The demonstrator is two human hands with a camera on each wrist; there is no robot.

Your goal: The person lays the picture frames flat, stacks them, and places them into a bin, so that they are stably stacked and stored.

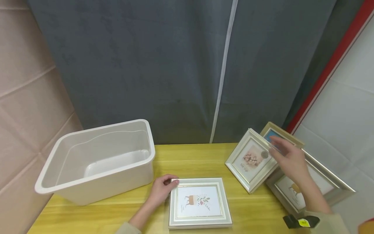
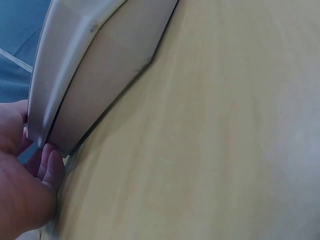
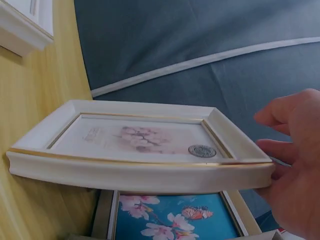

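A white picture frame (image 1: 201, 203) with a deer-and-flower print lies face up on the table's near middle. My left hand (image 1: 162, 190) grips its upper left corner, thumb on the front and fingers at the side. To the right, a white frame (image 1: 248, 161) with a pink blossom print and a round grey emblem leans tilted. Its upper right edge is beside my right hand (image 1: 292, 161), whose thumb and index finger are spread apart. In the right wrist view, the lower fingers (image 3: 280, 150) are at that frame's end; whether they touch it is unclear.
A tan frame (image 1: 293, 139) with a blue butterfly print leans behind the blossom frame. A larger silver frame (image 1: 336, 183) leans against the white wall at right. A pale plastic bin (image 1: 114, 185) stands at left. A grey curtain (image 1: 146, 65) hangs behind the wooden table (image 1: 245, 211).
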